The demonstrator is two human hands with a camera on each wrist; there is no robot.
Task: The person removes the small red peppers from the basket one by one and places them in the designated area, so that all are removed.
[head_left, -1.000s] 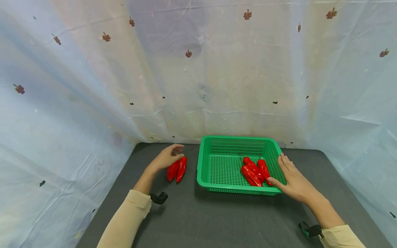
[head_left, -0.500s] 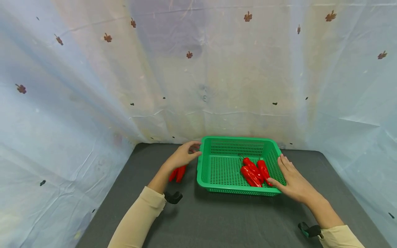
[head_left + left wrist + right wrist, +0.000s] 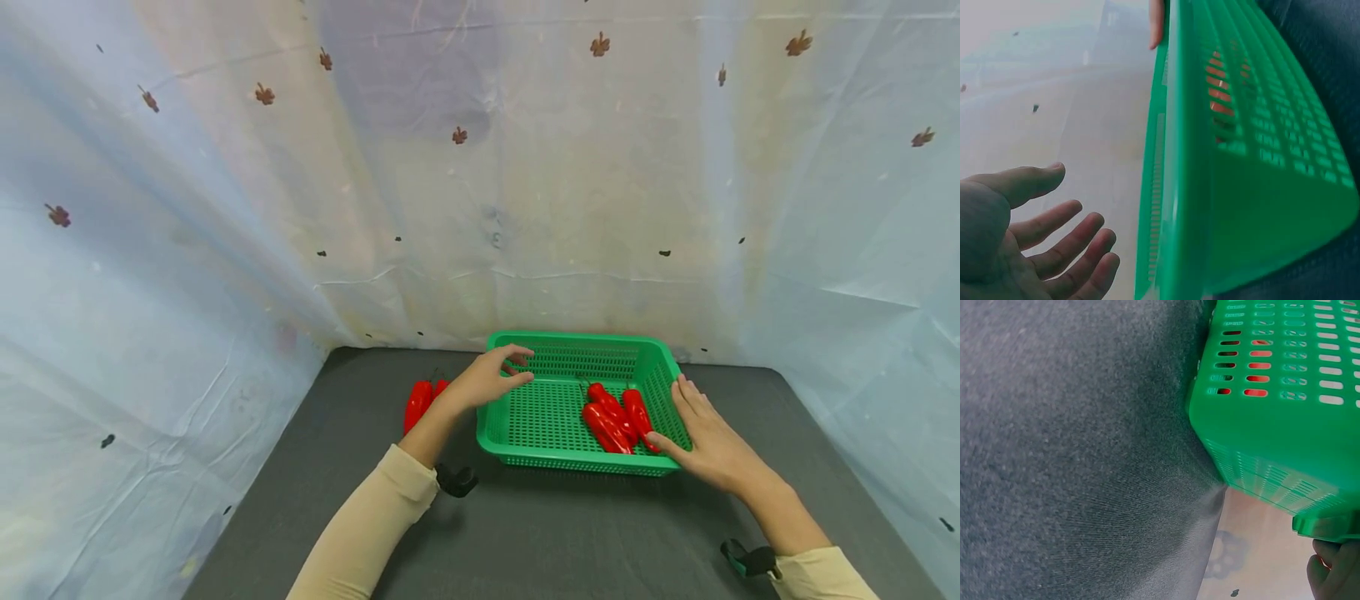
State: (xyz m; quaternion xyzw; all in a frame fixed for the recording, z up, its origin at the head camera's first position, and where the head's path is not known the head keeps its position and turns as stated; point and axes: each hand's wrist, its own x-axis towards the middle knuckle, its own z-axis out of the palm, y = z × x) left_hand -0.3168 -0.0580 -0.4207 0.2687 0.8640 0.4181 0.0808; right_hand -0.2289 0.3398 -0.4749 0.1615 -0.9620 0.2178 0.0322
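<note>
Pale, printed plastic made up the sheet that hung behind and to both sides of the dark bench. On the bench, toward its back edge, sat the green basket, its sides and floor pierced with holes.

The left sleeve, cream, slanted up and to the right from the lower edge, its cuff short of the wrist. The right sleeve entered at the lower right corner, and from its cuff the bare forearm angled up and to the left.

The right hand lay with its back up along the basket's right rim, fingers straight and close together, thumb spread out over the front right corner. That grip was flat and loose, touching the basket without closing round it. The left hand hung above the basket's left side, fingers softly bent and the thumb well away from them. Its grip was wide and held nothing; the left wrist view showed the palm bare and the fingers apart from the rim.

Red peppers, at least three, lay together on the basket floor at the right, near the right thumb. Two more peppers lay on the bench left of the basket, partly hidden by the left hand and wrist. A black clip stuck out beside the left cuff. Small brown leaf prints dotted the sheet.
</note>
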